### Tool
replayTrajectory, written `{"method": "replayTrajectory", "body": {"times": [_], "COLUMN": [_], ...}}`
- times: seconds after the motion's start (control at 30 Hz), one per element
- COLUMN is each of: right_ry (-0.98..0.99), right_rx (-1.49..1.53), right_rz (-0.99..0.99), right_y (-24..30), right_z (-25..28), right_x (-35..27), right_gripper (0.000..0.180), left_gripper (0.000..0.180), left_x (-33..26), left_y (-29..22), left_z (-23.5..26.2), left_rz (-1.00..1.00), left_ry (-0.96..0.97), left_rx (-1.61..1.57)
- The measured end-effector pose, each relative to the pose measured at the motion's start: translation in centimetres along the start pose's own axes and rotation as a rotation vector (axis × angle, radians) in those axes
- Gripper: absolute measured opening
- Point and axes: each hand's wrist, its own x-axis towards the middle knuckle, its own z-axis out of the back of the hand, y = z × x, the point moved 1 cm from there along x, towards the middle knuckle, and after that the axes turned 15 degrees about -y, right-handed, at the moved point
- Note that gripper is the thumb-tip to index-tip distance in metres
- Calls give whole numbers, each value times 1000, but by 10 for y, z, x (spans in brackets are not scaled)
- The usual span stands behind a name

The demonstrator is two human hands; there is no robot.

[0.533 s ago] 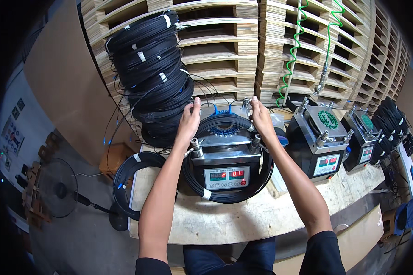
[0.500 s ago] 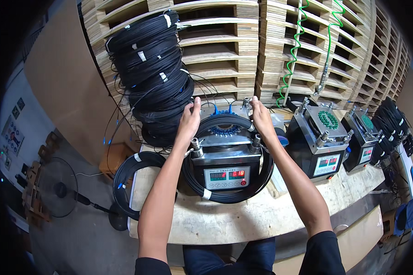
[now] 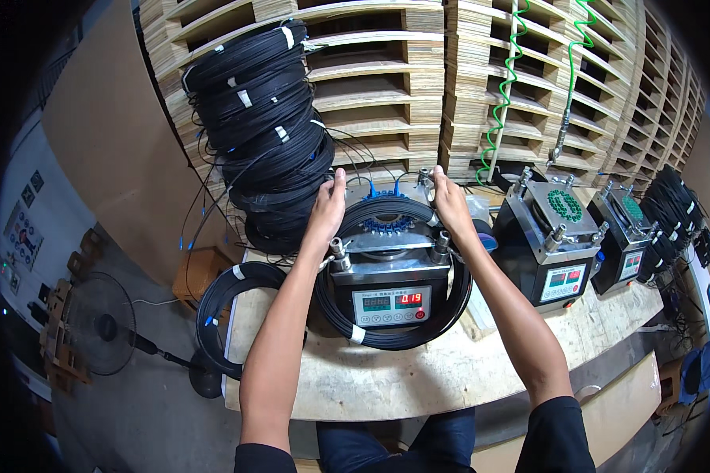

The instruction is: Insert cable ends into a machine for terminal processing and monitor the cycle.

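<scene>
A grey metal box machine (image 3: pixel 386 276) with a red digit display stands on the wooden bench (image 3: pixel 418 378). A black cable coil (image 3: pixel 386 335) lies looped around it. My left hand (image 3: pixel 327 206) rests on the machine's back left corner, fingers around a post there. My right hand (image 3: pixel 448 201) grips the back right corner by another post. Blue connector tips (image 3: pixel 386 225) sit in a ring on the machine's top between my hands.
A tall stack of black cable coils (image 3: pixel 264 134) leans at the back left. Another coil (image 3: pixel 233 315) hangs off the bench's left edge. Two similar machines (image 3: pixel 552 244) (image 3: pixel 627 236) stand to the right, more coils (image 3: pixel 670 213) beyond. Wooden pallets (image 3: pixel 450 79), green spiral hoses (image 3: pixel 505 87), a floor fan (image 3: pixel 95 323).
Both hands stay at the machine's back corners; no clear movement. The display's digits have changed.
</scene>
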Motion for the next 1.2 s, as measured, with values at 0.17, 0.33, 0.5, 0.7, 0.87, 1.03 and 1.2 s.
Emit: {"method": "replayTrajectory", "body": {"times": [0.17, 0.33, 0.5, 0.7, 0.87, 1.03, 1.2], "right_ry": [12, -40, 51, 104, 101, 66, 53], "right_rx": [57, 108, 56, -38, 17, 101, 40], "right_rz": [-3, 32, -55, -100, -73, -12, -59], "right_y": [-5, -8, 13, 8, 1, -5, 5], "right_z": [-5, -8, -4, 5, -1, -5, -1], "right_x": [1, 2, -7, 1, 1, 3, -2], "right_gripper": [65, 64, 70, 73, 73, 71, 70], "left_gripper": [100, 97, 98, 100, 101, 99, 100], "left_x": [-4, 4, 16, 9, 6, 6, 10], "left_y": [-2, 5, 21, 10, 9, 7, 13], "left_z": [2, -2, 4, -3, -2, -2, -3], "left_rz": [-10, -16, -16, -11, -8, 15, -31], "left_ry": [-66, -78, -60, -22, -35, -41, -42], "left_rx": [3, -14, -34, 6, 7, 25, -56]}}
